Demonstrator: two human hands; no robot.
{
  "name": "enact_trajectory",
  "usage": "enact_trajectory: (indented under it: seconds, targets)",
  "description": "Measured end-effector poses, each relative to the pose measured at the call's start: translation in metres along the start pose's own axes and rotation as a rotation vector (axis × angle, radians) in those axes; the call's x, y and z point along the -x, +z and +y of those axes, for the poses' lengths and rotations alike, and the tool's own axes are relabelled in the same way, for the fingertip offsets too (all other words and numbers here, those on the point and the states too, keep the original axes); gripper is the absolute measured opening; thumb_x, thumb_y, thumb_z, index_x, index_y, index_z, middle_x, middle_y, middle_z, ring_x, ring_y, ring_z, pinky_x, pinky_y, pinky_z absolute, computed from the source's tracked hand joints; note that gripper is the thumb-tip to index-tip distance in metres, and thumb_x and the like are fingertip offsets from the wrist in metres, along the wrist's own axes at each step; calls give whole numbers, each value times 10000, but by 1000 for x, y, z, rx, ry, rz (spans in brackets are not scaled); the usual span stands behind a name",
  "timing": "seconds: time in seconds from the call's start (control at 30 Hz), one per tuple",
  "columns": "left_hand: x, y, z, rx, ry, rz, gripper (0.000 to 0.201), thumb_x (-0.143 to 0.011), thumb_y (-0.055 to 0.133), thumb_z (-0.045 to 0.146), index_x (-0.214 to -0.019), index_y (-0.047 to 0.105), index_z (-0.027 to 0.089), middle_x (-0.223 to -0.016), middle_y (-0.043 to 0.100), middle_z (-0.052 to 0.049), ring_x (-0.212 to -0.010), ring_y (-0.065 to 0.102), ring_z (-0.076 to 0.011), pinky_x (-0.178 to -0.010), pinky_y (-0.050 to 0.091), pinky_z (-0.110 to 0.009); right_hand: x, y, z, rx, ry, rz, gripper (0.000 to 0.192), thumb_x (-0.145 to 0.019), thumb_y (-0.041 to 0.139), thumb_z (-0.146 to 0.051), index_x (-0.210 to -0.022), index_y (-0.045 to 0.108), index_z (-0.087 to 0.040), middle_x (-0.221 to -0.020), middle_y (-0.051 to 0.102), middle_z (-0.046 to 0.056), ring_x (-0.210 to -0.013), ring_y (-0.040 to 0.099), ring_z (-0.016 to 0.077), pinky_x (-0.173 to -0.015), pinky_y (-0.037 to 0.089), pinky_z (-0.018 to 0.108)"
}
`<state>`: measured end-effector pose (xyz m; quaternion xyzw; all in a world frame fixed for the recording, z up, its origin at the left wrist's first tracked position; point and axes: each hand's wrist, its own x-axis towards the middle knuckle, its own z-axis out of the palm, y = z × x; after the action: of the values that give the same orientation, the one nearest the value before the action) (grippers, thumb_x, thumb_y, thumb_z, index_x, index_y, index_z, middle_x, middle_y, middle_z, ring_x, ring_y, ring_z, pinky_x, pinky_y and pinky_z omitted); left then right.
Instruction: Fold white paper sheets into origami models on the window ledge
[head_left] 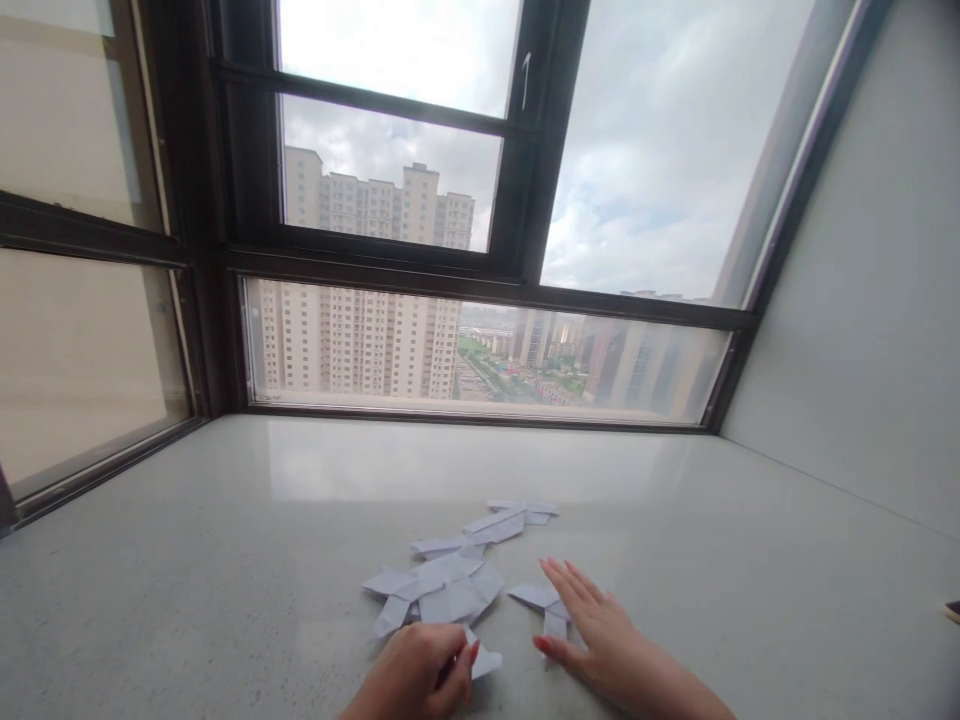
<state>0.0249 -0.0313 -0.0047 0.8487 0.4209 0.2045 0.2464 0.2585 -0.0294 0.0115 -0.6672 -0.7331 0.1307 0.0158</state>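
Observation:
Several folded white paper pieces (pixel 450 590) lie overlapping in an uneven row on the pale countertop. At the near end of that row is my left hand (pixel 424 665), its fingers curled and thumb pressed in, closed on a small folded paper piece (pixel 486 662) whose tip sticks out on the right. My right hand (pixel 596 625) is flat with fingers stretched and thumb apart. It rests against a separate folded paper piece (pixel 553 622), partly covering its right side. The red nails of both hands show.
The glossy pale countertop (pixel 187 560) runs back to a dark-framed window (pixel 480 275). Tall buildings (pixel 367 340) stand outside. A white wall (pixel 862 300) bounds the right side, and a small dark object (pixel 952 608) shows at the right edge.

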Motion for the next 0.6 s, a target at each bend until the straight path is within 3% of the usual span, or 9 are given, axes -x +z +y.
enact_trajectory:
  seconds: [0.1, 0.13, 0.23, 0.3, 0.4, 0.47, 0.53, 0.6]
  targets:
    - [0, -2, 4, 7, 0, -2, 414, -833, 246, 364, -565, 501, 178, -556, 569, -14, -527, 505, -116, -508, 309, -201, 16, 32, 40, 93, 334, 59, 744, -686, 338, -640, -1301, 265, -228, -1374, 213, 51, -1239, 124, 362, -914, 182, 626]
    - [0, -2, 4, 10, 0, -3, 421, -835, 246, 368, -572, 512, 177, -556, 567, -11, -526, 500, -114, -508, 306, -201, 17, 46, 48, 88, 357, 91, 720, -698, 309, -641, -1292, 291, -234, -1369, 229, 45, -1231, 154, 369, -913, 199, 620]
    - [-3, -1, 2, 5, -23, 25, 439, -840, 249, 373, -588, 545, 170, -553, 554, -5, -530, 485, -110, -511, 299, -199, 6, 81, 47, 53, 251, 184, 640, -720, 340, -596, -1250, 377, -240, -1344, 296, 51, -1218, 197, 370, -941, 215, 580]
    - [-6, -2, 0, -12, -56, 84, 437, -838, 263, 368, -588, 556, 162, -543, 536, -1, -530, 476, -109, -507, 298, -198, -6, 88, 30, -23, 64, 196, 574, -770, 320, -527, -1258, 359, -228, -1343, 301, 66, -1220, 226, 334, -943, 254, 544]
    - [-11, -9, -4, -55, -76, 159, 442, -841, 263, 349, -587, 567, 154, -531, 517, 9, -516, 470, -102, -495, 305, -190, -15, 68, -7, -121, -199, 272, 520, -813, 329, -385, -1254, 351, -110, -1331, 310, 143, -1220, 263, 281, -957, 305, 441]
    - [-17, -17, -7, -124, -89, 159, 465, -851, 238, 321, -584, 580, 153, -519, 523, 15, -499, 475, -93, -487, 313, -183, -10, 41, -34, -139, -216, 397, 467, -792, 381, -290, -1200, 410, -64, -1284, 368, 186, -1203, 289, 300, -949, 302, 451]
    - [-29, -26, -10, -213, -116, 149, 463, -856, 237, 289, -597, 597, 155, -532, 550, 14, -510, 497, -90, -494, 329, -179, 2, 13, -65, -188, -294, 511, 358, -783, 414, -246, -1111, 494, -128, -1208, 458, 153, -1155, 354, 282, -924, 318, 435]
    - [-46, -35, -14, -259, -140, 153, 420, -855, 264, 271, -642, 608, 157, -572, 581, 5, -549, 523, -99, -521, 350, -188, 17, -7, -99, -298, -405, 482, 219, -786, 433, -213, -955, 567, -181, -1017, 571, 98, -985, 485, 225, -845, 379, 363]
